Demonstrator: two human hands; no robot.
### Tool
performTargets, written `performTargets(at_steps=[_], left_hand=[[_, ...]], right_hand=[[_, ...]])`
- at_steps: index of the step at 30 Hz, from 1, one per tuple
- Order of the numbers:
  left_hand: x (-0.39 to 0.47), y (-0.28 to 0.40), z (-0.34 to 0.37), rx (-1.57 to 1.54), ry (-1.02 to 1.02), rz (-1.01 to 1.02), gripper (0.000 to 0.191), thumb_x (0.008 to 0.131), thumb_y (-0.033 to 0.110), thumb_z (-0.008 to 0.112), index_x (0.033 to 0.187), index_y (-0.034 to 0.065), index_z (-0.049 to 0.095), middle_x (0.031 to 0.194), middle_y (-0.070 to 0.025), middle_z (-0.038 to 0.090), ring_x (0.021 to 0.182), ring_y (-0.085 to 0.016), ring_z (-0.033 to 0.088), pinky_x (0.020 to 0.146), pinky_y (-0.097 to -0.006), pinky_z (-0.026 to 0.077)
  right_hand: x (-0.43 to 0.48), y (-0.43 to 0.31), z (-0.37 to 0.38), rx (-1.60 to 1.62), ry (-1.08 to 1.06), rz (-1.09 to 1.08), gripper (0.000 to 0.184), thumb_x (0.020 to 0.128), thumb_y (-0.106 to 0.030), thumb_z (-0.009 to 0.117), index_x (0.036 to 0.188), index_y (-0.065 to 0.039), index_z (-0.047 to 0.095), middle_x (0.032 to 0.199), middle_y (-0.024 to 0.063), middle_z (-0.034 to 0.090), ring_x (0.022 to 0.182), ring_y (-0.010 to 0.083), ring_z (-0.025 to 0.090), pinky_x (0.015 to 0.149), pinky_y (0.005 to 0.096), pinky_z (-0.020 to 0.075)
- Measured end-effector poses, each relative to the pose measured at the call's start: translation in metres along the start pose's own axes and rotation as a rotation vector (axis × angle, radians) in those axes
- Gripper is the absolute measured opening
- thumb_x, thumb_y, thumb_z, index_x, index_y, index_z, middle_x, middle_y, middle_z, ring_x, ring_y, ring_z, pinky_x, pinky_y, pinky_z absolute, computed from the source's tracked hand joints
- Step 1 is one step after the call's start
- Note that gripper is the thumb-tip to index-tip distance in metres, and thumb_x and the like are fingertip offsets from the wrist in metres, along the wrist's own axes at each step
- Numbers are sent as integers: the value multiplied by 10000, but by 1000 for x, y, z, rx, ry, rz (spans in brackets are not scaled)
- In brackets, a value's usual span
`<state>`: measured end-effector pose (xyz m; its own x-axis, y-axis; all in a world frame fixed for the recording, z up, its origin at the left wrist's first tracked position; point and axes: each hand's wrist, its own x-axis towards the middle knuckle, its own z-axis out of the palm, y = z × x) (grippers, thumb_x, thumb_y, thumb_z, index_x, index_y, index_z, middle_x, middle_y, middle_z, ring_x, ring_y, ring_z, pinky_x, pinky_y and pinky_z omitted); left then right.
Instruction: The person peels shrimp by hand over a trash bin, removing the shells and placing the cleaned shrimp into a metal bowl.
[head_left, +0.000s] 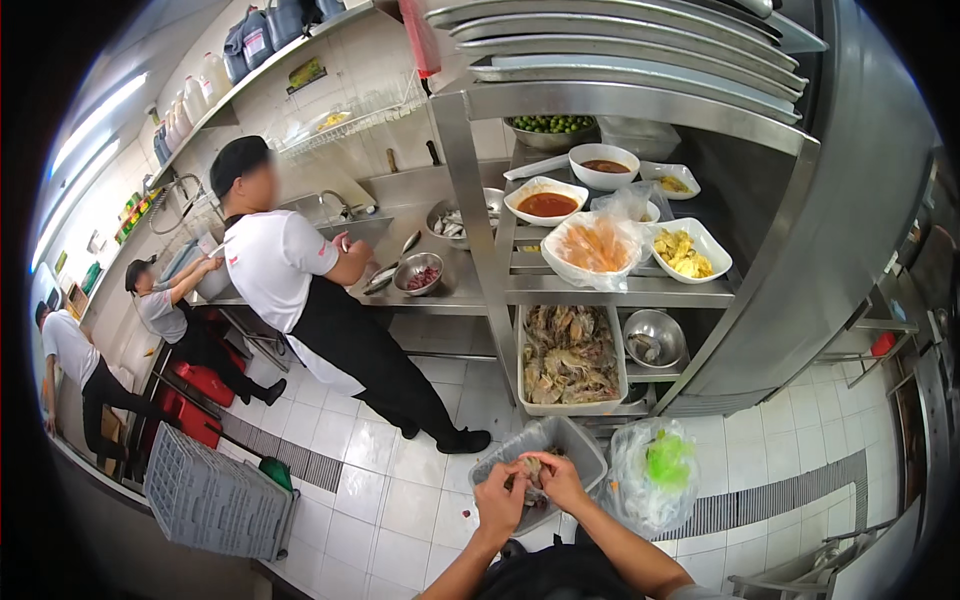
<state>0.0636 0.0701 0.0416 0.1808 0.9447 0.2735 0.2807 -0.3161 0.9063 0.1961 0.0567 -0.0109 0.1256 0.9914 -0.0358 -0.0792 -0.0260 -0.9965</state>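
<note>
Held between my two hands is a raw prawn (533, 469), partly hidden by the fingers. My left hand (501, 496) grips its left side and my right hand (559, 481) its right side. Both are over a grey plastic bin (588, 448) on the tiled floor, with dark scraps at its bottom. Beyond the bin, a white rectangular tub (619, 360) full of raw prawns (571, 356) sits on the lower rack shelf. Beside it, a steel bowl (654, 337) holds a few small pieces that look like prawns.
Right of the bin lies a clear plastic bag (649, 502) with something green inside. The steel rack (615, 291) carries bowls of sauce (547, 204) above. One co-worker (300, 277) handles fish at the sink counter; two people stand farther left. Grey stacked crates (214, 487) occupy the left floor.
</note>
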Motion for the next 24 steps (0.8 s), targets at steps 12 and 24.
performTargets(at_steps=[12, 24], left_hand=[[27, -13, -8, -351, 10, -426, 113, 895, 57, 623, 934, -36, 573, 746, -81, 659, 621, -99, 621, 533, -216, 444], [34, -6, 1, -356, -72, -499, 107, 868, 38, 657, 931, -39, 619, 749, -55, 642, 592, -78, 567, 548, -209, 436]], right_hand=[[14, -14, -18, 255, -82, 161, 330, 936, -42, 450, 1228, -92, 596, 998, 20, 643, 740, 70, 569, 639, 230, 515], [19, -26, -21, -424, 62, -372, 239, 859, -11, 524, 1072, -32, 630, 939, 211, 666, 858, 323, 677, 724, 367, 537]])
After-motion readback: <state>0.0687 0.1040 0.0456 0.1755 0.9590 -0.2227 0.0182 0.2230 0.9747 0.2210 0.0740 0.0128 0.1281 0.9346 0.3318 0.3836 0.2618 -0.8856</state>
